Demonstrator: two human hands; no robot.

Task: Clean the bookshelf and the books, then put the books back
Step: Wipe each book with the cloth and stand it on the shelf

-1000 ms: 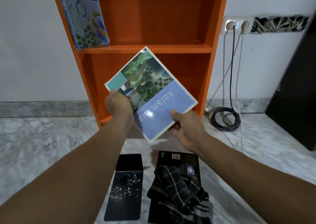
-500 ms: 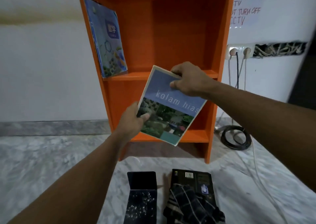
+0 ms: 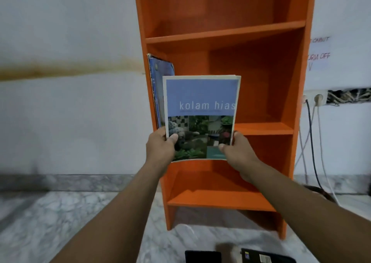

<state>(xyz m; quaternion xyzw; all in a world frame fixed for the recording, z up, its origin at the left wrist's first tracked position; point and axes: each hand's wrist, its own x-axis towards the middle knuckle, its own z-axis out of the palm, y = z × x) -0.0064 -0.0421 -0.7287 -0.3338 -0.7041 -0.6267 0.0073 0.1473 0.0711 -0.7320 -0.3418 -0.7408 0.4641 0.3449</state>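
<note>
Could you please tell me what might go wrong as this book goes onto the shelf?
The left hand and right hand grip the kolam hias book only at its bottom corners, so the thin book could bend or slip.
The blue book leans at the left wall of the orange bookshelf. Sliding the new one in beside it may crease or tip it.
A black book lies on the floor just below, and a step forward could land on it.

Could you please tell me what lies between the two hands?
In the head view, the lower part of the book, which the left hand and right hand pinch at its bottom corners.
</note>
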